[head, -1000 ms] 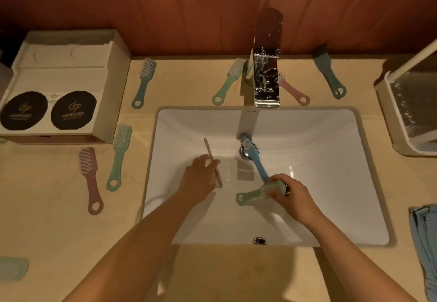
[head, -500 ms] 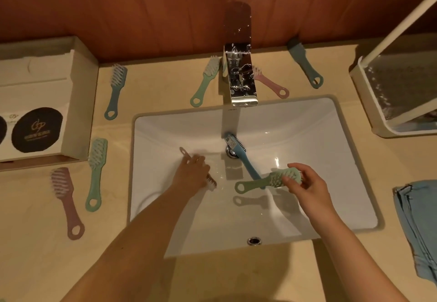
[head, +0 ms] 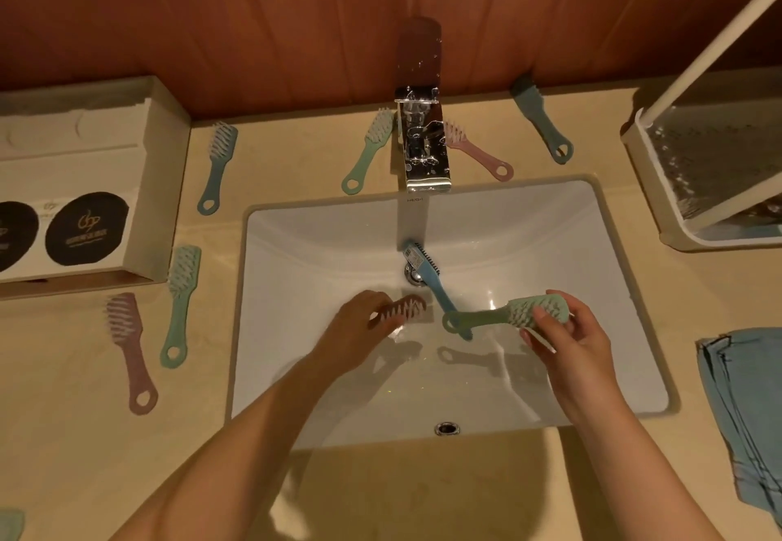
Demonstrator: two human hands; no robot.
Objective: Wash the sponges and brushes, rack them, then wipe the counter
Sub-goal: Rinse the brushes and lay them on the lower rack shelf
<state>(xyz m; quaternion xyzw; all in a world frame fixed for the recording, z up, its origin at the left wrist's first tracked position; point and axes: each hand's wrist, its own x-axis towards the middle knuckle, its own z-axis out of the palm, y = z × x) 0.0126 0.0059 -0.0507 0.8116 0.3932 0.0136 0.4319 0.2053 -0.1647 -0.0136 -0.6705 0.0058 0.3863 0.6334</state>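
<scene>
Both hands are down in the white sink [head: 550,244], each busy with a brush. The left hand [head: 359,326] has its fingers curled over a pink brush [head: 407,307] and grips it, so that only the bristled head sticks out to the right of the knuckles; the handle is hidden under the palm. The right hand [head: 569,343] is half open but holding. Its thumb and fingertips pinch the head of a mint-green brush [head: 508,314], bristles facing up, with the handle pointing left toward the other hand and raised above the basin floor. The ring end of that handle sits over the tail of a blue brush [head: 427,274], which lies loose in the basin with its head across the drain, right below the faucet [head: 423,147]. Out on the surface [head: 381,498] more brushes lie untouched. A pale green brush [head: 368,151] and a dusty pink brush [head: 478,151] lie either side of the faucet, and a teal brush [head: 541,125] lies further right. A grey-blue brush [head: 216,168] lies beside the cardboard box [head: 156,159]. Two more sit left of the sink, a long green brush [head: 180,303] and a mauve brush [head: 129,350], near each other but apart. The rack [head: 643,185] stands at the far right, and a folded blue cloth [head: 744,405] lies in front of it.
</scene>
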